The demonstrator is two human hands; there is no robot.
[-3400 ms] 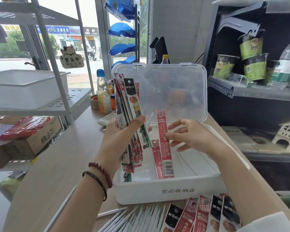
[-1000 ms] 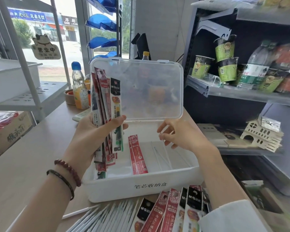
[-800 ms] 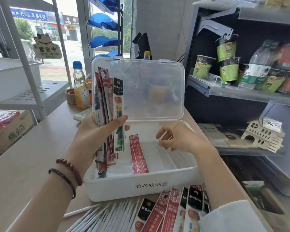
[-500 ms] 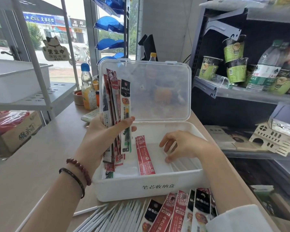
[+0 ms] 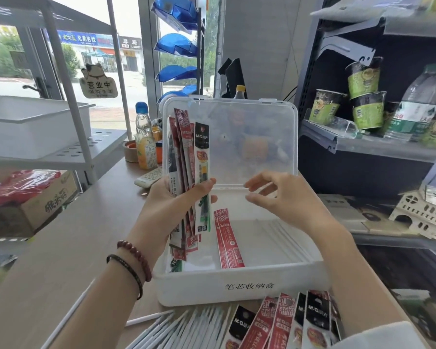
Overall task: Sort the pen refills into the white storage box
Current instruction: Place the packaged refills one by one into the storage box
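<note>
The white storage box stands open on the counter, its clear lid upright behind it. My left hand grips a fan of pen refill packs, held upright over the box's left end. Red refill packs lie in a middle compartment. My right hand hovers above the box's middle with loosely curled fingers, holding nothing, its fingertips pointing toward the packs. More refill packs and loose white refills lie in front of the box.
A drink bottle and a remote stand behind the box at left. A white rack with a bin is on the left. Shelves with cups and bottles rise on the right.
My right hand has lifted out of the box's right compartments and moved left toward the packs in my left hand. The red packs it held 3.4 s ago lie in the box.
</note>
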